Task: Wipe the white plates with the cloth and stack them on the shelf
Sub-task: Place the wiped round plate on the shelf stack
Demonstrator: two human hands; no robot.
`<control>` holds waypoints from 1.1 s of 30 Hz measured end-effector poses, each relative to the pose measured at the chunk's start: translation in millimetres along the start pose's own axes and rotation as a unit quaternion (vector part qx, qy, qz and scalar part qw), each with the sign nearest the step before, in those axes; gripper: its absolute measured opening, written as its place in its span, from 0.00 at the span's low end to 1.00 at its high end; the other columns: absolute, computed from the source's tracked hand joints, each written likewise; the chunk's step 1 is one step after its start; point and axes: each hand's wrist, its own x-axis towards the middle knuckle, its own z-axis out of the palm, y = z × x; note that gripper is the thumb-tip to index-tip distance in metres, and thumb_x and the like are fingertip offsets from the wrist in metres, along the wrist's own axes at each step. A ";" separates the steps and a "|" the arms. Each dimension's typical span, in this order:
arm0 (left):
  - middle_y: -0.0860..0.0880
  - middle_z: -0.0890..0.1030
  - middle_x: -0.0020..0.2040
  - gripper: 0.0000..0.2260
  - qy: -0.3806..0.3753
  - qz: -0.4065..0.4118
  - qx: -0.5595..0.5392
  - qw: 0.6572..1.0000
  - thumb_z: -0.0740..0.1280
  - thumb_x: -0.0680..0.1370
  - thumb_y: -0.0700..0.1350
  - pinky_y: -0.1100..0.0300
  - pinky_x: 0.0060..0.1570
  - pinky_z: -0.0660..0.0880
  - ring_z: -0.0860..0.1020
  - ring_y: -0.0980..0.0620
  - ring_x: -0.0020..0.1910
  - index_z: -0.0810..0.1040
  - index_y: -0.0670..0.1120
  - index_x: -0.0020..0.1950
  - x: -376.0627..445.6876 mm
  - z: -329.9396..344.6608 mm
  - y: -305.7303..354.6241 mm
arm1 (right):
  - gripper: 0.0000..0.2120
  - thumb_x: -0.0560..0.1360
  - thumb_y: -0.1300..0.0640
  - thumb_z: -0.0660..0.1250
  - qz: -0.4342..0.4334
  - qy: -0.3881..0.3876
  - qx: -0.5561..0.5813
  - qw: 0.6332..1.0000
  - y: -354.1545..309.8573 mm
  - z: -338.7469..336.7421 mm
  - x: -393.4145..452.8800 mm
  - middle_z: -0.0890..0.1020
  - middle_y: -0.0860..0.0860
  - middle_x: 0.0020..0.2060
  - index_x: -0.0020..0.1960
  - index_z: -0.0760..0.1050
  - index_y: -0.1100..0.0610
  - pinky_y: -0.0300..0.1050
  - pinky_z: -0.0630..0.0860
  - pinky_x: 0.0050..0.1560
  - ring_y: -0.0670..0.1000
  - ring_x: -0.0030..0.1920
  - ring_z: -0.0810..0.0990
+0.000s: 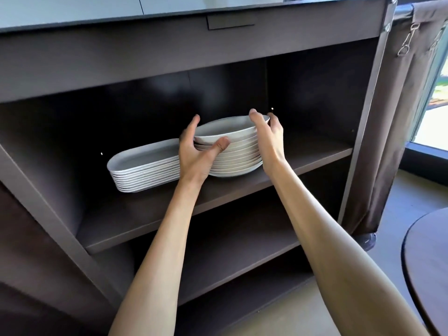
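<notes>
Both bare forearms are reaching up and away from the viewer into the dark brown cabinet, and everything that matters is happening at their far ends.

Going from the left: a stack of white oblong trays [143, 166] is sitting on the middle shelf [315, 151], its long axis running left to right, just beside the round stack. Next, the left hand [197, 151] is cupping the top plate [230, 128], with the thumb curled under its near rim and the fingers wrapping around the left edge toward the back. That plate is lying tilted, its left side dipping lower than its right, and not yet seated flat on the stack of round white plates [238, 158] beneath it. On the far side, the right hand [268, 134] is pinching the plate's right rim, thumb on the near side and fingertips hooking over the back edge.

So the plate is lying squarely between the two hands, held at opposite ends of its width, roughly level with the stack's top. Neither hand looks nearer than the other. My guess is that the coming move turns on that tilt: the plate either settles flat or lifts straight off toward the viewer.

No cloth is showing anywhere.

At the right edge, a brown fabric curtain [397, 117] is hanging beside the cabinet, and a dark round table [426, 275] is cutting into the lower corner.
</notes>
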 end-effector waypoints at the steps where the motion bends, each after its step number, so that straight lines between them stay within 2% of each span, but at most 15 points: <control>1: 0.52 0.68 0.78 0.42 -0.001 -0.005 0.008 1.000 0.80 0.67 0.60 0.71 0.68 0.62 0.64 0.61 0.73 0.69 0.53 0.78 0.3 0.0 -0.5 | 0.43 0.73 0.36 0.67 0.002 0.000 -0.003 1.000 0.5 0.2 -0.9 0.68 0.51 0.76 0.81 0.59 0.55 0.55 0.66 0.75 0.51 0.73 0.69; 4: 0.48 0.69 0.77 0.41 -0.001 -0.015 0.031 0.999 0.77 0.63 0.67 0.53 0.77 0.63 0.64 0.53 0.78 0.73 0.56 0.74 2.1 -0.6 -1.9 | 0.45 0.71 0.34 0.66 0.004 -0.006 -0.013 1.000 1.1 -0.1 -1.8 0.70 0.50 0.74 0.81 0.58 0.54 0.55 0.68 0.74 0.51 0.72 0.71; 6: 0.48 0.71 0.76 0.40 -0.003 -0.017 0.042 0.999 0.77 0.62 0.69 0.48 0.77 0.64 0.65 0.51 0.77 0.76 0.56 0.71 3.8 -1.5 -2.9 | 0.45 0.72 0.34 0.66 0.004 -0.010 -0.020 1.000 1.1 -0.9 -1.6 0.70 0.51 0.75 0.81 0.58 0.54 0.55 0.68 0.74 0.51 0.72 0.70; 10: 0.49 0.74 0.71 0.38 -0.013 -0.020 0.056 0.998 0.76 0.61 0.69 0.53 0.74 0.68 0.71 0.52 0.72 0.79 0.55 0.68 4.3 -3.4 -3.5 | 0.43 0.74 0.36 0.65 0.003 -0.007 -0.029 1.000 2.5 -0.9 -2.7 0.67 0.52 0.77 0.82 0.57 0.54 0.55 0.66 0.75 0.52 0.75 0.68; 13: 0.50 0.74 0.71 0.35 -0.018 -0.024 0.067 0.997 0.78 0.65 0.65 0.59 0.70 0.68 0.71 0.52 0.71 0.78 0.53 0.69 6.7 -4.1 -6.7 | 0.41 0.75 0.37 0.64 0.003 -0.005 -0.043 0.999 2.1 -0.6 -1.6 0.67 0.52 0.77 0.82 0.57 0.54 0.55 0.65 0.76 0.52 0.76 0.67; 15: 0.48 0.72 0.73 0.32 -0.023 -0.025 0.080 0.996 0.80 0.69 0.60 0.63 0.69 0.65 0.69 0.51 0.73 0.78 0.52 0.70 6.9 -3.9 -9.3 | 0.40 0.76 0.38 0.64 0.002 -0.003 -0.062 0.998 2.0 -2.3 -2.7 0.67 0.52 0.78 0.82 0.57 0.55 0.54 0.65 0.76 0.52 0.76 0.67; 19: 0.44 0.59 0.82 0.28 -0.016 -0.043 0.109 0.993 0.77 0.73 0.56 0.65 0.70 0.55 0.57 0.50 0.81 0.77 0.52 0.72 -1.3 -4.3 -1.7 | 0.35 0.80 0.42 0.64 -0.010 0.018 -0.085 0.996 3.8 -4.1 -5.0 0.68 0.54 0.77 0.81 0.59 0.58 0.45 0.65 0.73 0.53 0.76 0.67; 22: 0.43 0.56 0.83 0.28 -0.022 -0.042 0.108 0.993 0.77 0.75 0.55 0.64 0.71 0.53 0.55 0.50 0.82 0.76 0.52 0.73 -9.4 -3.2 5.4 | 0.33 0.81 0.41 0.61 0.000 0.021 -0.076 0.997 -1.9 -10.1 -10.4 0.70 0.55 0.76 0.80 0.63 0.58 0.46 0.65 0.72 0.54 0.75 0.68; 25: 0.44 0.56 0.83 0.25 0.039 0.010 0.083 0.996 0.76 0.75 0.53 0.66 0.72 0.55 0.56 0.51 0.81 0.77 0.51 0.71 -23.2 3.6 15.4 | 0.28 0.80 0.45 0.64 -0.012 0.055 -0.102 0.993 -9.3 -27.5 -19.1 0.76 0.54 0.70 0.75 0.70 0.58 0.48 0.70 0.71 0.53 0.71 0.74; 27: 0.44 0.66 0.78 0.17 0.129 0.092 0.055 0.986 0.73 0.76 0.50 0.64 0.71 0.63 0.66 0.49 0.77 0.82 0.47 0.63 -36.0 19.9 25.2 | 0.23 0.79 0.50 0.66 -0.013 0.090 -0.127 0.988 -13.0 -50.3 -29.0 0.79 0.53 0.67 0.72 0.73 0.57 0.49 0.72 0.69 0.52 0.67 0.76; 28: 0.44 0.73 0.73 0.12 0.171 0.136 0.039 0.975 0.72 0.76 0.47 0.59 0.67 0.70 0.72 0.48 0.71 0.82 0.44 0.58 -42.6 30.1 30.0 | 0.21 0.79 0.52 0.67 -0.014 0.107 -0.136 0.985 -14.4 -62.8 -34.7 0.81 0.52 0.63 0.70 0.75 0.57 0.48 0.74 0.67 0.51 0.64 0.78; 29: 0.45 0.77 0.67 0.08 0.198 0.169 0.017 0.965 0.71 0.76 0.44 0.56 0.59 0.75 0.77 0.48 0.63 0.82 0.42 0.53 -52.7 46.3 37.2 | 0.18 0.79 0.54 0.67 -0.014 0.128 -0.143 0.981 -16.0 -81.0 -41.9 0.83 0.52 0.59 0.67 0.77 0.57 0.47 0.76 0.65 0.50 0.60 0.80; 31: 0.46 0.81 0.57 0.03 0.203 0.192 -0.028 0.960 0.68 0.76 0.38 0.56 0.43 0.76 0.79 0.53 0.48 0.81 0.41 0.47 -71.8 76.5 54.3 | 0.13 0.77 0.56 0.67 -0.017 0.170 -0.147 0.974 -17.7 -112.9 -55.5 0.85 0.51 0.50 0.61 0.81 0.56 0.48 0.80 0.59 0.49 0.51 0.83; 33: 0.47 0.82 0.48 0.03 0.160 0.182 -0.072 0.968 0.66 0.76 0.38 0.57 0.36 0.74 0.78 0.57 0.40 0.80 0.42 0.45 -97.3 113.0 70.4 | 0.10 0.76 0.56 0.67 -0.026 0.218 -0.170 0.961 -17.3 -153.8 -72.0 0.86 0.51 0.45 0.55 0.83 0.56 0.51 0.82 0.57 0.49 0.47 0.84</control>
